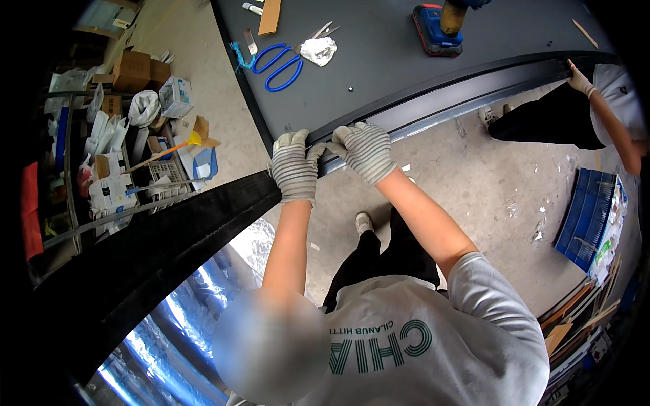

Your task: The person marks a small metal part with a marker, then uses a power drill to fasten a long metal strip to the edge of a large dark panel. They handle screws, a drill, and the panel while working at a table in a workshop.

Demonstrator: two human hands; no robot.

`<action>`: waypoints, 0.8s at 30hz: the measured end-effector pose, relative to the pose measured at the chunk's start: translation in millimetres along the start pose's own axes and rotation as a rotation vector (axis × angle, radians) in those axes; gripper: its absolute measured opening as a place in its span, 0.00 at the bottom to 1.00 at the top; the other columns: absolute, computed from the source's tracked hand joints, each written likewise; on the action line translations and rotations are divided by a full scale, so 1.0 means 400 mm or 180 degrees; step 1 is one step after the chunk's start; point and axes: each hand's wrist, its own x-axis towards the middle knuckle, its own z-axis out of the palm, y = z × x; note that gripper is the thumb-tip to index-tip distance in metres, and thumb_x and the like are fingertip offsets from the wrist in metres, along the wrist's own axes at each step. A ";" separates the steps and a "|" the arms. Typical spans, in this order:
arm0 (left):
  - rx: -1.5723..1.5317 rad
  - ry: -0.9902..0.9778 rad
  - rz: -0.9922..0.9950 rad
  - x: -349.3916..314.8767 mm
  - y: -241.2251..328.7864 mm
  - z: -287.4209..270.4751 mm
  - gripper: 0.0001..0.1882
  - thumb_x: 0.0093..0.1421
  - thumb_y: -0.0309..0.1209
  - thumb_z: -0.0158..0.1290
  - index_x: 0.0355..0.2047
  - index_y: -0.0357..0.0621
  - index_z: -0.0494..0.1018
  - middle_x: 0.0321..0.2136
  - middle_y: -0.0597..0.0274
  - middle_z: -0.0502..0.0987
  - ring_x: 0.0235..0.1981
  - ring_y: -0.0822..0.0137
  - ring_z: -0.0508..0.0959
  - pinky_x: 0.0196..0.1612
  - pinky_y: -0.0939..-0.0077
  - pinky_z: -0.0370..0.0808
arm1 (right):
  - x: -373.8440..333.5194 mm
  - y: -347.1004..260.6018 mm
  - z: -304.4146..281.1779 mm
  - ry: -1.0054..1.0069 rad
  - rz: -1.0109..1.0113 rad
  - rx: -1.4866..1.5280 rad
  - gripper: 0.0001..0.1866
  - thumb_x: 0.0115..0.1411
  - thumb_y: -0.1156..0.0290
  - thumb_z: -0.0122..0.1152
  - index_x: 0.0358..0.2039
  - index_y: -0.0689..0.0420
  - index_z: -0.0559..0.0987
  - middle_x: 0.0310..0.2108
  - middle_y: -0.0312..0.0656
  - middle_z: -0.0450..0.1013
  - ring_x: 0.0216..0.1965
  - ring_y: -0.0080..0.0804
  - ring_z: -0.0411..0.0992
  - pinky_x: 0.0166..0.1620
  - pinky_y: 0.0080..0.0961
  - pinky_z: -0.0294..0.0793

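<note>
Both my hands wear striped white work gloves and meet at the near left corner of a dark grey panel [365, 88]. My left hand [295, 168] is closed over the corner, its fingertips on the panel's edge and its thumb toward the right. My right hand [364, 150] sits just beside it, fingers curled over a long black metal profile [433, 101] along the panel's near edge. What lies between thumbs and fingers is partly hidden. A black beam [183, 233] runs from my left hand toward the lower left. At the right, another person's gloved hand [580, 80] touches the profile's far end.
On the panel lie blue-handled scissors [279, 66], a crumpled white wad [318, 51] and a blue cordless power tool [439, 30]. Cluttered shelving with boxes [132, 71] stands left. Film-wrapped rolls [183, 298] lie below the beam. A blue crate [586, 216] stands right.
</note>
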 end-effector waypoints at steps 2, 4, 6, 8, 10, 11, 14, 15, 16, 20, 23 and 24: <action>0.0033 0.0085 0.0075 -0.001 -0.004 0.008 0.21 0.46 0.41 0.61 0.40 0.47 0.74 0.37 0.59 0.73 0.42 0.56 0.71 0.44 0.61 0.70 | 0.003 -0.002 -0.012 -0.0045 -0.0011 0.0017 0.11 0.50 0.58 0.61 0.25 0.50 0.74 0.22 0.37 0.74 0.27 0.39 0.71 0.32 0.38 0.71; -0.0001 0.0197 0.0201 -0.002 -0.013 0.017 0.20 0.47 0.41 0.60 0.40 0.47 0.74 0.37 0.59 0.73 0.42 0.56 0.71 0.44 0.61 0.69 | 0.003 -0.002 -0.019 -0.0047 -0.0007 0.0182 0.11 0.49 0.58 0.61 0.25 0.51 0.74 0.22 0.37 0.74 0.27 0.39 0.71 0.32 0.37 0.71; -0.0036 0.0250 0.0249 -0.004 -0.023 0.026 0.20 0.48 0.41 0.60 0.40 0.47 0.74 0.37 0.59 0.73 0.41 0.55 0.71 0.44 0.61 0.69 | 0.005 -0.001 -0.034 -0.0048 0.0058 0.0308 0.11 0.49 0.58 0.62 0.25 0.51 0.75 0.22 0.37 0.74 0.27 0.39 0.71 0.33 0.37 0.71; -0.0048 0.0265 0.0269 -0.007 -0.019 0.029 0.20 0.48 0.41 0.60 0.40 0.47 0.74 0.37 0.58 0.73 0.41 0.55 0.71 0.44 0.60 0.69 | -0.001 0.009 -0.070 -0.0079 0.0192 0.0382 0.10 0.49 0.59 0.62 0.25 0.51 0.75 0.22 0.37 0.74 0.28 0.38 0.71 0.34 0.36 0.71; -0.0016 0.0255 0.0282 -0.001 -0.017 0.020 0.20 0.48 0.40 0.59 0.40 0.47 0.74 0.37 0.58 0.73 0.41 0.54 0.71 0.44 0.60 0.69 | 0.008 0.021 -0.078 -0.0311 0.0088 0.0146 0.10 0.50 0.59 0.61 0.25 0.51 0.76 0.23 0.37 0.75 0.30 0.37 0.72 0.36 0.34 0.70; -0.0083 0.0311 0.0371 -0.001 -0.026 0.029 0.20 0.48 0.41 0.59 0.41 0.47 0.74 0.37 0.58 0.73 0.41 0.54 0.71 0.44 0.60 0.69 | 0.012 0.024 -0.076 -0.0398 -0.0026 0.0025 0.10 0.50 0.58 0.61 0.25 0.51 0.76 0.23 0.36 0.75 0.30 0.36 0.72 0.37 0.34 0.70; -0.0046 0.0293 0.0382 -0.006 -0.029 0.031 0.20 0.48 0.41 0.59 0.41 0.48 0.74 0.37 0.58 0.73 0.41 0.54 0.71 0.44 0.60 0.69 | 0.014 0.006 -0.079 -0.0578 -0.0234 -0.0232 0.10 0.51 0.57 0.59 0.27 0.49 0.78 0.27 0.34 0.75 0.32 0.35 0.72 0.39 0.32 0.71; 0.0001 0.0256 0.0372 -0.005 -0.026 0.029 0.20 0.48 0.40 0.59 0.41 0.48 0.74 0.37 0.57 0.73 0.41 0.54 0.71 0.44 0.60 0.69 | 0.010 0.007 -0.066 -0.0519 -0.0261 -0.0231 0.10 0.51 0.57 0.59 0.28 0.48 0.79 0.27 0.34 0.76 0.32 0.35 0.72 0.40 0.32 0.71; 0.0052 0.0216 0.0357 -0.004 -0.018 0.024 0.20 0.49 0.40 0.58 0.41 0.48 0.74 0.36 0.57 0.73 0.41 0.54 0.71 0.44 0.60 0.69 | 0.007 0.004 -0.058 -0.0465 -0.0291 -0.0225 0.10 0.51 0.57 0.59 0.28 0.48 0.79 0.28 0.34 0.76 0.33 0.35 0.72 0.40 0.32 0.71; 0.0091 0.0109 0.0314 0.000 -0.026 0.021 0.19 0.49 0.40 0.58 0.41 0.48 0.74 0.35 0.56 0.73 0.41 0.53 0.71 0.44 0.60 0.69 | 0.004 -0.035 -0.042 -0.0518 -0.0143 -0.0352 0.11 0.52 0.57 0.57 0.29 0.49 0.80 0.31 0.38 0.75 0.35 0.36 0.72 0.40 0.33 0.72; 0.0094 0.0100 0.0285 -0.001 -0.023 0.018 0.19 0.48 0.39 0.58 0.40 0.48 0.74 0.35 0.56 0.73 0.40 0.52 0.71 0.44 0.60 0.70 | 0.019 -0.094 -0.066 -0.0900 0.0301 -0.0584 0.12 0.53 0.58 0.56 0.30 0.52 0.80 0.33 0.41 0.75 0.36 0.36 0.73 0.39 0.34 0.73; 0.0101 0.0090 0.0258 0.000 -0.022 0.018 0.18 0.48 0.39 0.58 0.40 0.48 0.74 0.35 0.56 0.73 0.40 0.52 0.71 0.44 0.60 0.70 | 0.022 -0.104 -0.060 -0.0955 0.0345 -0.0634 0.12 0.53 0.59 0.56 0.30 0.52 0.80 0.33 0.42 0.75 0.37 0.36 0.73 0.39 0.35 0.74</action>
